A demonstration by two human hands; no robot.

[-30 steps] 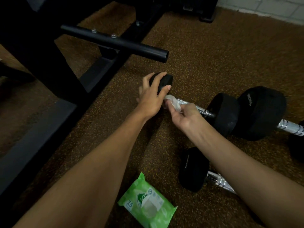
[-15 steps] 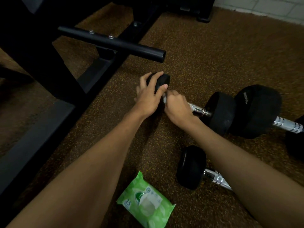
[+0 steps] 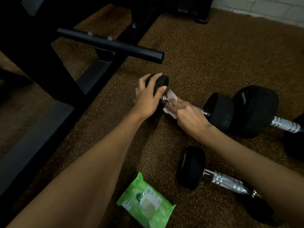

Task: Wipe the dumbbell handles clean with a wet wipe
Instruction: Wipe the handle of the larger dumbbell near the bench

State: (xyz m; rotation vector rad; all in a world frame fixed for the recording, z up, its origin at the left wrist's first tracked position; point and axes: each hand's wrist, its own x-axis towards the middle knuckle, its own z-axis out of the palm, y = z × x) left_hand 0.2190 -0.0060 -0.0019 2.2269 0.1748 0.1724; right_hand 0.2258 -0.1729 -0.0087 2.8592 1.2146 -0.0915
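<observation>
A small dumbbell lies on the floor. My left hand (image 3: 148, 98) grips its black left head (image 3: 160, 82), fingers curled over the top. My right hand (image 3: 189, 115) lies over the chrome handle and holds a white wet wipe (image 3: 171, 97) wrapped round it; wipe edges stick out above and below my fingers. A short bit of bare handle (image 3: 164, 99) shows between my hands. The dumbbell's right head (image 3: 219, 111) sits just past my right wrist.
A larger dumbbell (image 3: 255, 111) lies at the right, touching the small one's head. A third dumbbell (image 3: 191, 167) lies under my right forearm. The green wipe pack (image 3: 146, 203) rests near me. A black rack frame with a protruding tube (image 3: 115, 45) stands left.
My right hand slid the wipe left until it met the head by my left hand, then drew back right, uncovering the wipe. My left hand kept its hold.
</observation>
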